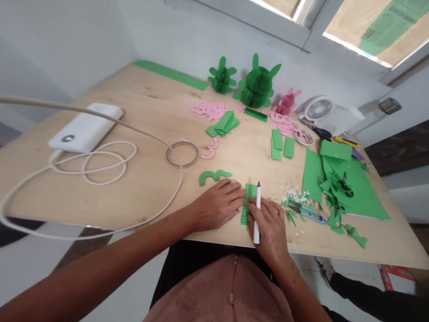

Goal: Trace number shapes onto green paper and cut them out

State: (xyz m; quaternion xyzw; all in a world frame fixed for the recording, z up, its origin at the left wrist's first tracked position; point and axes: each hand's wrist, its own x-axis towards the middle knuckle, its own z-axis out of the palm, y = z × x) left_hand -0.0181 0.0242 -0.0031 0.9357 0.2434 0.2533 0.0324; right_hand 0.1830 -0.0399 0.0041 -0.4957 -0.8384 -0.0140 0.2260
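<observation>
A folded green paper strip (250, 192) lies at the table's front edge, between my hands. My left hand (219, 203) rests on the tabletop with its fingers stretched out, the tips at the strip's left edge. In my right hand (271, 226) is a white pen (257, 214), its dark end pointing away from me. That hand's fingertips touch the strip's right side. Just beyond my left hand lies a curvy green paper cutout (214, 176). A pink curved cutout (210, 150) sits farther back. Light-blue thread snips (307, 211) lie right of my right hand among paper scraps.
Green honeycomb paper figures (257, 87) and a pink one (286, 102) stand along the wall. Green sheets (363, 190), scraps and black-handled scissors (321, 133) are at right, near a small fan (317, 108). A white power bank (87, 127) trails its cable (157, 219) across the left side.
</observation>
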